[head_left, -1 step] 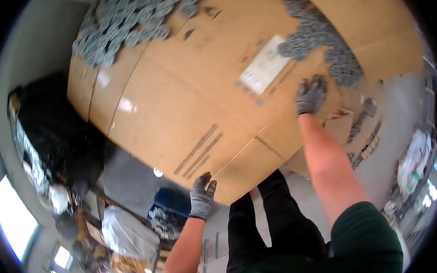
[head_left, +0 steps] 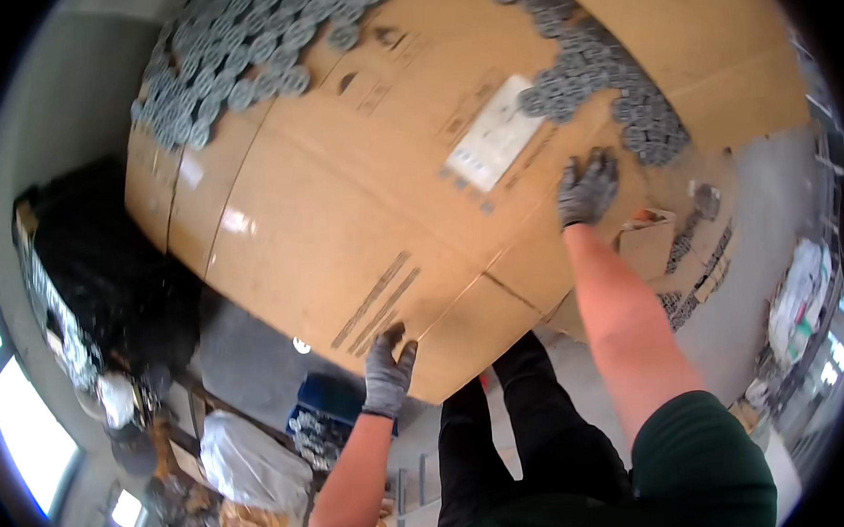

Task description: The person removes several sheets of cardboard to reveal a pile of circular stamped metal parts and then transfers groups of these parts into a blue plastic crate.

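My left hand, in a grey glove, rests at the near left edge of a large brown cardboard sheet, its fingers apart and the thumb spread from them. Farther right, my right hand, gloved the same way, lies over the sheet with fingers spread. Neither hand holds anything that I can see. Many grey round discs lie packed on the far left of the cardboard. A second group of grey discs stands beyond my right hand, next to a white rectangular label.
A small open cardboard box sits right of my right arm. Low on the left is a blue crate with grey pieces beside it. A black cover drapes over something at the left, and a white bag lies nearer.
The view has shifted slightly. My left hand has moved a little farther onto the cardboard, while my right hand stays at about the same spot on it.
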`<state>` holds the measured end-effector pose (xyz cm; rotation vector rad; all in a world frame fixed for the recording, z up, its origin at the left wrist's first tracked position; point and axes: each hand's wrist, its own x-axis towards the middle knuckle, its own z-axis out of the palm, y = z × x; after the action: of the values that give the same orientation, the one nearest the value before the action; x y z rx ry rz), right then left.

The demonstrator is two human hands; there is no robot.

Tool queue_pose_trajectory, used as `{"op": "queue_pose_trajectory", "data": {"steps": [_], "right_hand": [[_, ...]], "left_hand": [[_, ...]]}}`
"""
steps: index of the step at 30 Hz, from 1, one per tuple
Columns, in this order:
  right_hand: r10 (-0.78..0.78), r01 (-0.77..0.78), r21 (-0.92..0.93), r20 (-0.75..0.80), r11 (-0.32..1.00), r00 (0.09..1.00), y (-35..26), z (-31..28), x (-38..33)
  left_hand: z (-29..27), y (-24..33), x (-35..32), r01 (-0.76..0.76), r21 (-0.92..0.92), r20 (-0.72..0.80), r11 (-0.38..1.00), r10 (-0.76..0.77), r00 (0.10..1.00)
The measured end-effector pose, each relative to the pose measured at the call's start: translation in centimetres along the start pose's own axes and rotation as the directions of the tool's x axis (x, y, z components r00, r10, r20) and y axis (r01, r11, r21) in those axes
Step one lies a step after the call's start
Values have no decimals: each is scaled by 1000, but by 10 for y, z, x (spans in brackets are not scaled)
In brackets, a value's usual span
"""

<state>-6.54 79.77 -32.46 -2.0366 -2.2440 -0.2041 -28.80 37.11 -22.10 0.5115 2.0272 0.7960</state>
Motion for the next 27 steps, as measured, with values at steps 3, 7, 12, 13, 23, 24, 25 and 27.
{"op": "queue_pose_trajectory", "data": {"steps": [3,7,12,13,23,24,25,27], "right_hand": [[72,-73,17,62,997,995,9,-20,15],[70,-78,60,132,995,989,13,-20,18],[98,-121,109,191,987,977,16,-15,16],[118,-138,100,187,985,975,17,-15,17],[115,-155,199,199,968,973,16,-26,21],[117,-157,204,197,966,973,15,-27,22],[120,-159,192,201,968,972,15,-28,22],[119,-158,189,203,969,972,13,-27,23]], "left_hand": [[30,144,115,-319,264,116,910,298,947],[98,268,218,-515,472,189,715,489,852],[208,371,277,-533,687,300,494,476,827],[227,382,282,-532,729,299,430,500,813],[278,430,307,-417,819,307,395,311,899],[275,439,304,-416,822,306,390,314,899],[272,447,299,-418,824,326,382,284,902],[261,462,295,-413,832,337,371,255,906]]}}
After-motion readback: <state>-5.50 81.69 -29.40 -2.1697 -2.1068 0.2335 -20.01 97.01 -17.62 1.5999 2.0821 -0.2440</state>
